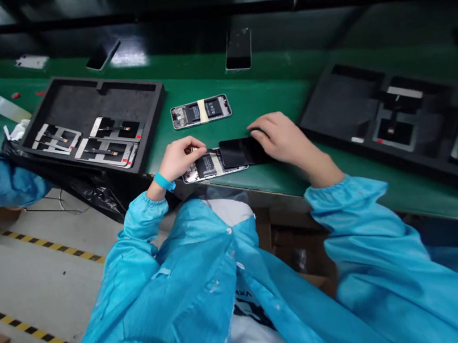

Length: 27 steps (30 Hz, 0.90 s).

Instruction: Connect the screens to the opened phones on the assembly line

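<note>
In the head view, the right end of the dark panel (240,152) is hidden by the right hand (283,139), and the panel itself covers part of the opened phone (203,171). The thin dark strip (214,151) between the left hand (176,159) and the panel is too small to make out clearly. The right-hand tray (341,98) is dim and blurred, and the frame cuts off its far end.

The opened phone lies right at the near edge of the tabletop (286,93), with the panel above its right part. Beyond it, nearer the middle of the tabletop, is a second opened phone (201,111) (a pale band crosses it too). The left-hand tray (99,96) stands to the left at the near edge, its parts gathered toward its near side. Bare green surface shows between this tray and the second phone, and between that phone and the right-hand tray. A dark-faced phone (239,51) lies farther back.

The left thumb and forefinger are nearly together beside the strip (whether they pinch it, I cannot tell). The right thumb and forefinger are closed on the panel's right end, the other fingers curled.
</note>
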Each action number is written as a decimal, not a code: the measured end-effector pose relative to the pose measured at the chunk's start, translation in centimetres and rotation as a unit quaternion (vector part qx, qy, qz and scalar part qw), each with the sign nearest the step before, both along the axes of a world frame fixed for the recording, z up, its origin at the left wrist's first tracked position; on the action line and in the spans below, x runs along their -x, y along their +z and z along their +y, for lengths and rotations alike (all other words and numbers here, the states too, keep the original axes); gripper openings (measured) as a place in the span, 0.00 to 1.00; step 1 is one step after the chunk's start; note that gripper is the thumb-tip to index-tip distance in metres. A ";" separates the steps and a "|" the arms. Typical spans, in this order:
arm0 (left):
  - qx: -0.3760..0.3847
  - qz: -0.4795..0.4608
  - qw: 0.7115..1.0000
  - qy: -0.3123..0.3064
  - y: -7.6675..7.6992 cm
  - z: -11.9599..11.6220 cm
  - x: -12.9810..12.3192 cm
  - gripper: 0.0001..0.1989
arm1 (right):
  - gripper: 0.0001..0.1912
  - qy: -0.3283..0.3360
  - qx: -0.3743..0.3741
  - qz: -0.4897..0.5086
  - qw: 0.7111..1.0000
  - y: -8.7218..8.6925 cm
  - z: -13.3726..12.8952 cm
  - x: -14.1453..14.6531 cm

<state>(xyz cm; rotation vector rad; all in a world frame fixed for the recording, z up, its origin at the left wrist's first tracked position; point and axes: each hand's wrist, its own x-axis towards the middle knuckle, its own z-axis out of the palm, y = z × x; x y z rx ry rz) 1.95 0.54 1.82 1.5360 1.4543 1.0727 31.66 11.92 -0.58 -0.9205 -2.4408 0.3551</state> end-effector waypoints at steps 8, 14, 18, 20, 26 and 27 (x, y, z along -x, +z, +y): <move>0.010 -0.103 0.995 -0.017 -0.6 -0.7 0.6 0.26 | 0.13 0.142 0.105 0.077 0.981 0.9 -4.5 7.5; -0.051 0.047 0.996 0.049 -2.1 -2.7 0.8 0.23 | 0.13 0.146 0.148 0.092 0.974 0.9 -4.2 7.9; -0.150 0.250 0.953 0.078 -3.2 -4.6 1.4 0.32 | 0.13 0.183 0.166 0.087 0.965 1.3 -3.5 7.1; -0.167 0.282 0.944 0.031 -3.7 -5.3 2.0 0.37 | 0.13 0.202 0.159 0.076 0.963 1.4 -3.2 6.6; -0.155 0.295 0.942 -0.035 -4.4 -6.1 3.3 0.30 | 0.13 0.216 0.099 0.040 0.971 1.0 -3.2 5.7; -0.155 0.298 0.941 -0.037 -4.5 -6.1 3.3 0.30 | 0.13 0.215 0.091 0.035 0.972 0.9 -3.3 5.7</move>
